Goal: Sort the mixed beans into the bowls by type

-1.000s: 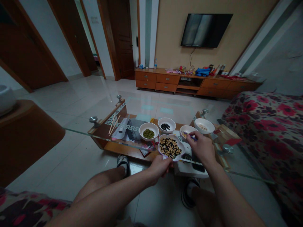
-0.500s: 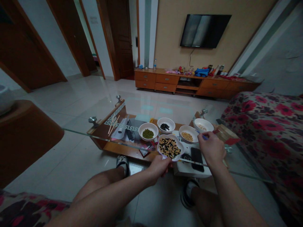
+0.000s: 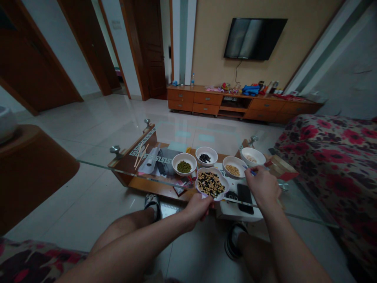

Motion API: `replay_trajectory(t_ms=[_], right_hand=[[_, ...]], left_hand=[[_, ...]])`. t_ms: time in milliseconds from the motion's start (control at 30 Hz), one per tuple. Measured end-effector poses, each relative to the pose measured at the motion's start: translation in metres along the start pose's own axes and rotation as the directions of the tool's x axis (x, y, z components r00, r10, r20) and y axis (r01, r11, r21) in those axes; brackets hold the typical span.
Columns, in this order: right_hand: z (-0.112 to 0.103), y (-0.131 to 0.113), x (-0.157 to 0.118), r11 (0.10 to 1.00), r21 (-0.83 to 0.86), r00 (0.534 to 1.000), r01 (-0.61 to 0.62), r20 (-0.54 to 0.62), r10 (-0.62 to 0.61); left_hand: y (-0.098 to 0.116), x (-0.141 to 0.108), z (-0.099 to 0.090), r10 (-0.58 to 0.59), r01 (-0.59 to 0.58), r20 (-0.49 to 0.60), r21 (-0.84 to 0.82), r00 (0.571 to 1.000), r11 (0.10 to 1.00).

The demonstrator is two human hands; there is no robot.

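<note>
My left hand (image 3: 196, 211) grips the rim of a white bowl (image 3: 209, 169) holding a mix of black and yellow beans, and lifts it near the glass front edge. My right hand (image 3: 262, 186) pinches a thin blue-handled tool (image 3: 252, 172), perhaps tweezers, just right of a white bowl of yellow soybeans (image 3: 232, 157). Behind them stand a white bowl of green mung beans (image 3: 191, 174), a white bowl of black beans (image 3: 206, 148), and a white bowl with a few pale beans (image 3: 256, 151). The tool's tip is hidden.
A glass tabletop (image 3: 147, 175) spans a wooden lower shelf holding chopsticks (image 3: 139, 155) and papers. A black phone (image 3: 245, 198) lies on a white box under my right hand. A floral sofa (image 3: 330, 165) fills the right side; a wooden TV cabinet (image 3: 232, 102) stands beyond.
My right hand has moved right, away from the soybean bowl, uncovering it. My left hand and its bowl have hardly moved.
</note>
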State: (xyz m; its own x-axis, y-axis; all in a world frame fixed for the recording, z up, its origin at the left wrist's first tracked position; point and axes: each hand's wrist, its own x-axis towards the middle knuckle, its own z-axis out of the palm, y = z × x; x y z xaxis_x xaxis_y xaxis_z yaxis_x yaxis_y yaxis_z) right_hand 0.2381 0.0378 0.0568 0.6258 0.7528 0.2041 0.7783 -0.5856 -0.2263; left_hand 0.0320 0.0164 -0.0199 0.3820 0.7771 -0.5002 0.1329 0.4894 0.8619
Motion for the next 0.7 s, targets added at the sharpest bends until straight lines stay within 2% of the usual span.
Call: replay_trajectory(t_ms=[133, 433, 600, 700], right_hand=[[0.005, 0.001, 0.000, 0.999, 0.005, 0.999, 0.048, -0.013, -0.048], [0.016, -0.006, -0.003, 0.974, 0.063, 0.974, 0.217, 0.052, -0.220], [0.016, -0.012, -0.009, 0.918, 0.122, 0.912, 0.376, 0.125, -0.390], [0.016, -0.015, -0.012, 0.896, 0.131, 0.890, 0.425, 0.122, -0.440]], left_hand=[[0.000, 0.000, 0.000, -0.011, 0.011, 0.003, 0.013, 1.000, 1.000], [0.001, -0.001, 0.001, 0.002, -0.002, 0.003, -0.014, 1.000, 1.000], [0.000, -0.001, 0.001, 0.015, -0.015, 0.001, -0.007, 1.000, 1.000], [0.002, -0.002, 0.001, 0.008, -0.008, -0.002, 0.010, 1.000, 1.000]])
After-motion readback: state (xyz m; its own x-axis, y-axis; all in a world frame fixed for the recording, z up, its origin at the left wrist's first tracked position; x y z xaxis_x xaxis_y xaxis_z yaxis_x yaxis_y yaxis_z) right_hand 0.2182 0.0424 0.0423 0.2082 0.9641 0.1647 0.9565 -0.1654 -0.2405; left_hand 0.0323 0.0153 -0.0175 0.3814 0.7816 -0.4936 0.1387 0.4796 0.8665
